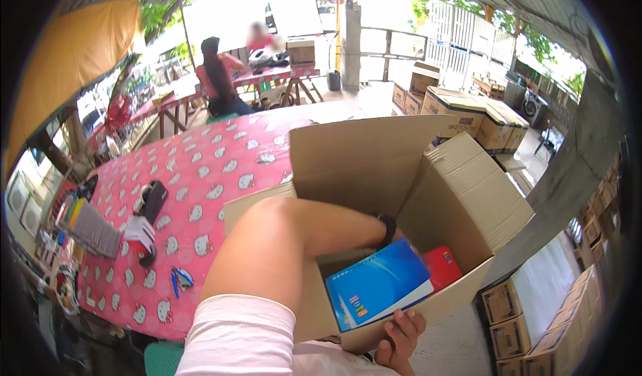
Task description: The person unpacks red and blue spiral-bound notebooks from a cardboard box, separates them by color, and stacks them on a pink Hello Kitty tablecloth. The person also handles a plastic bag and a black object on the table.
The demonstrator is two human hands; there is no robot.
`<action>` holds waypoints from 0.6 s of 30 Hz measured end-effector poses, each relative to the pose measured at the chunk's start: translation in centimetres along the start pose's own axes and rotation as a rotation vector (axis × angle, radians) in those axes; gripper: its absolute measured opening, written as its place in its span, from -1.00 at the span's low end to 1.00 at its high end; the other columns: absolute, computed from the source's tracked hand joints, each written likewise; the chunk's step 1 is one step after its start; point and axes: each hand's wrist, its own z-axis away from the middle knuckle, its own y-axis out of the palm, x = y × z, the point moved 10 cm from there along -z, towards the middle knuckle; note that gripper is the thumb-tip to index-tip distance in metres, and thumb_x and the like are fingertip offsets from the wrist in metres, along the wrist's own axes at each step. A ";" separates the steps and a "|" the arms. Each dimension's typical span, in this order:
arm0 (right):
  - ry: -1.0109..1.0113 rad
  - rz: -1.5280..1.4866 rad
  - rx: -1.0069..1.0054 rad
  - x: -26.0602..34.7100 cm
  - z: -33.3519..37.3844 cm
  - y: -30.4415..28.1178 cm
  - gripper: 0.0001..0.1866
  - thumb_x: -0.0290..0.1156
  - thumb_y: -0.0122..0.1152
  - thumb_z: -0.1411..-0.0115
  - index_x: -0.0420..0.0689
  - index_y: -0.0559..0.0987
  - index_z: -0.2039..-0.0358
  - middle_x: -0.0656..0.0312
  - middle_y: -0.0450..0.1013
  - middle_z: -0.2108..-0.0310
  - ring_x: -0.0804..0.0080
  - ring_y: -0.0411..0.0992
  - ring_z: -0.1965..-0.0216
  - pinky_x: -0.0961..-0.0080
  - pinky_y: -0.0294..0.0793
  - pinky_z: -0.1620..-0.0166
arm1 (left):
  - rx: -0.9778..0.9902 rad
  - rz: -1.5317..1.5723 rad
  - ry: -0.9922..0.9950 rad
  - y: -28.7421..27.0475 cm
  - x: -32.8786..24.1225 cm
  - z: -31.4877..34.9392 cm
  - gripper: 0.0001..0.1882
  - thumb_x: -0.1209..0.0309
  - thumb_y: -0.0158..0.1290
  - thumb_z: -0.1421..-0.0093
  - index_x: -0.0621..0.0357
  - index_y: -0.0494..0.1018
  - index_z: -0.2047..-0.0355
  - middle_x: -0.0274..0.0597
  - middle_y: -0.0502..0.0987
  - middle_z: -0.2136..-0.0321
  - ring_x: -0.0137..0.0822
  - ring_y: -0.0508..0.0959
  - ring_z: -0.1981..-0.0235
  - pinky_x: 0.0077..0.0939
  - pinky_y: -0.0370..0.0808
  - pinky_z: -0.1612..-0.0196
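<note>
- Nearest the lens: white sleeve and bare left forearm, crossing over the near rim of an open corrugated cardboard box.
- Left hand out of sight inside the box, past a black wristband; grip impossible to tell.
- Right hand seen below the box's near wall, fingers curled up against the lower edge of a blue spiral-bound notebook, apparently gripping or steadying it.
- Notebook noted lying tilted across the near corner, partly over the rim; red flat item just beside it, inside the box.
- Judged as packing under way: box flaps standing open, much bare inner wall showing, notebook not yet settled flat. Closing and sealing judged outstanding.
- Box resting at the edge of a table under a pink patterned tablecloth.
- On the cloth, well apart from the box: black tape dispenser, red-and-white tape dispenser, blue-handled scissors, grey stack of flat items.
- Brown cartons with dark print stacked beyond the box; further labelled cartons piled low at right, against the wall.
- One closed carton on a far table, where two people were seated.
- Yellow awning overhead at left.
</note>
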 end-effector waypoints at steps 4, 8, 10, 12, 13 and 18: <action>-0.047 -0.022 -0.003 -0.3 -0.8 0.1 -0.79 -0.27 0.05 -0.12 -0.12 0.57 0.44 0.18 0.48 0.26 0.16 0.35 0.17 0.14 0.30 0.10 | 0.167 0.122 0.014 0.8 1.7 -3.9 -0.53 0.08 0.07 -0.09 0.08 0.38 0.07 -0.24 0.49 0.15 -0.44 0.47 0.19 -0.45 0.42 0.12; -0.099 0.051 0.008 -0.8 -0.4 0.5 -0.81 -0.23 0.05 -0.12 -0.03 0.55 0.44 0.25 0.48 0.25 0.25 0.30 0.13 0.19 0.23 0.05 | 0.142 0.348 0.214 1.2 -0.5 -4.2 -0.65 0.13 0.05 -0.11 0.04 0.44 0.17 -0.35 0.53 0.31 -0.52 0.48 0.33 -0.51 0.42 0.22; -0.122 0.002 -0.033 -0.8 -0.2 0.1 -0.82 -0.21 0.06 -0.12 0.00 0.54 0.41 0.27 0.47 0.24 0.26 0.29 0.10 0.22 0.21 0.02 | 0.097 0.306 0.325 1.5 -1.3 -3.5 -0.65 0.10 0.06 -0.09 0.06 0.47 0.23 -0.33 0.51 0.35 -0.51 0.45 0.34 -0.52 0.39 0.25; -0.185 0.028 -0.038 -0.7 0.4 0.4 -0.83 -0.20 0.08 -0.12 0.01 0.53 0.41 0.27 0.47 0.23 0.27 0.28 0.09 0.24 0.19 0.00 | 0.054 0.228 0.237 1.5 -1.4 -2.6 -0.61 0.15 0.09 -0.04 0.13 0.45 0.20 -0.29 0.52 0.34 -0.47 0.48 0.35 -0.51 0.42 0.27; -0.213 0.053 -0.045 -0.8 0.5 0.5 -0.83 -0.19 0.09 -0.11 0.02 0.53 0.40 0.28 0.47 0.23 0.28 0.28 0.08 0.26 0.18 -0.01 | 0.044 0.172 0.141 1.7 -1.4 -2.4 -0.58 0.19 0.11 -0.01 0.18 0.43 0.16 -0.27 0.53 0.32 -0.43 0.50 0.36 -0.51 0.44 0.28; -0.238 0.016 -0.125 -0.9 0.3 0.1 -0.82 -0.16 0.10 -0.13 0.03 0.51 0.41 0.28 0.48 0.24 0.32 0.30 0.08 0.30 0.20 0.00 | -0.201 -0.011 0.114 0.7 -2.7 -0.5 -0.63 0.16 0.12 0.04 0.16 0.51 0.31 -0.23 0.52 0.42 -0.43 0.47 0.40 -0.50 0.41 0.36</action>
